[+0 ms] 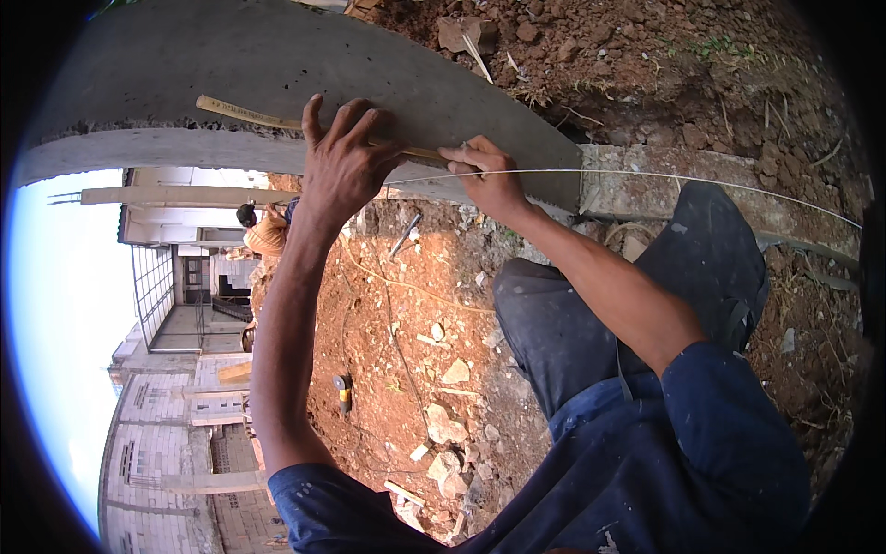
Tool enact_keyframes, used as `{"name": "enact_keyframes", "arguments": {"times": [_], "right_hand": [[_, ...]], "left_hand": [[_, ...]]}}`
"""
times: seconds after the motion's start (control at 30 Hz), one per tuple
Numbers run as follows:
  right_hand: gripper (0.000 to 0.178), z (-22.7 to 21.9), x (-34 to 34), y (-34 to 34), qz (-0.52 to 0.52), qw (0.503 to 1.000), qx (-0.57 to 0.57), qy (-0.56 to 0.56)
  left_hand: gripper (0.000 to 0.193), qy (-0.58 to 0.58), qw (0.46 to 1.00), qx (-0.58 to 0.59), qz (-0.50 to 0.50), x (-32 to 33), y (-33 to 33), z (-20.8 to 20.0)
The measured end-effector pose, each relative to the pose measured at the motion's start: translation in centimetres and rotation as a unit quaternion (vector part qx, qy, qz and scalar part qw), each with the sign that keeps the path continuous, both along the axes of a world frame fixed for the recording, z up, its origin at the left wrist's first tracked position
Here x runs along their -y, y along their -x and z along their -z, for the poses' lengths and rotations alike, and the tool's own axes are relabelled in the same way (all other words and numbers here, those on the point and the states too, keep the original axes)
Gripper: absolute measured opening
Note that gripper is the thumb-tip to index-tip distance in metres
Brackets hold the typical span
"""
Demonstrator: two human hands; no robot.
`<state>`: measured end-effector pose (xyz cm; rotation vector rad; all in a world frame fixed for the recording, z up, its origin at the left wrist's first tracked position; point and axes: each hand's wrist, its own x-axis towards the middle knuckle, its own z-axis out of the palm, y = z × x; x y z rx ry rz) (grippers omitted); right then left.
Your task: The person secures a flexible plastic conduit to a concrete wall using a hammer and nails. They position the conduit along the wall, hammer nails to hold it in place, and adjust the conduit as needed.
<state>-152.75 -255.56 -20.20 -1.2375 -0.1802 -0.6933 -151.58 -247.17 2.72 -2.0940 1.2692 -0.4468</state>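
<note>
Rubble point(447, 427) litters the ground below the grey concrete beam point(443, 97) where you work, with a yellow-and-black object point(344, 394) lying well apart from the beam and a slim dark tool point(404, 235) resting nearer to it. A thin pale string point(738, 185) runs along the beam's lower side, crosses at your right hand point(491, 185) and carries on past the beam's right end. Your knees, in dark trousers point(706, 249), are drawn up near that same end. Farther off, below the beam's left part, a co-worker point(268, 235) in a tan top is bent over, near a pale block building point(152, 429) under bright sky point(55, 332). Reddish-brown earth point(360, 314), part sunlit and part shaded, spreads below the beam; a bank of clods point(664, 74) rises above its right end, and a rough concrete ledge point(637, 175) continues from there. The beam's broad face is smooth, its edge pitted. Along that edge lies a narrow, straw-coloured strip point(245, 113) with dark marks, its left end bare and its middle covered by your left hand point(351, 157). That hand's fingers are spread and bent; whether they grip the strip, you cannot tell. Your right thumb and forefinger pinch near the strip's other end.
</note>
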Motion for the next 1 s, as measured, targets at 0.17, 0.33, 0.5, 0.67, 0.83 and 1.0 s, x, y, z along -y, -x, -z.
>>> {"name": "enact_keyframes", "arguments": {"times": [0.17, 0.33, 0.5, 0.67, 0.83, 1.0], "right_hand": [[0.025, 0.1, 0.2, -0.1, 0.001, 1.0, -0.003, 0.009], [0.023, 0.6, 0.0, -0.3, -0.024, 1.0, -0.009, -0.008], [0.021, 1.0, 0.2, -0.3, -0.032, 0.999, -0.007, -0.022], [0.02, 1.5, 0.3, -0.1, -0.034, 0.999, -0.026, 0.002], [0.023, 1.8, 0.3, -0.2, -0.037, 0.999, -0.026, 0.025], [0.03, 1.4, 2.3, 0.6, -0.119, 0.991, -0.066, -0.015]], "left_hand": [[0.011, -0.007, 1.0, 0.019, -0.013, 0.3, 0.2, 1.1], [0.013, 0.008, 1.0, -0.016, -0.019, 0.1, -0.3, 1.5], [0.014, 0.019, 0.999, -0.031, -0.005, 0.1, -0.4, 1.4], [0.013, 0.01, 1.0, -0.027, -0.004, -0.1, -0.6, 1.9], [0.012, 0.022, 0.999, -0.02, 0.014, -0.4, -0.5, 2.3], [0.013, 0.007, 1.0, 0.001, 0.019, 0.0, -0.5, 2.1]]}}
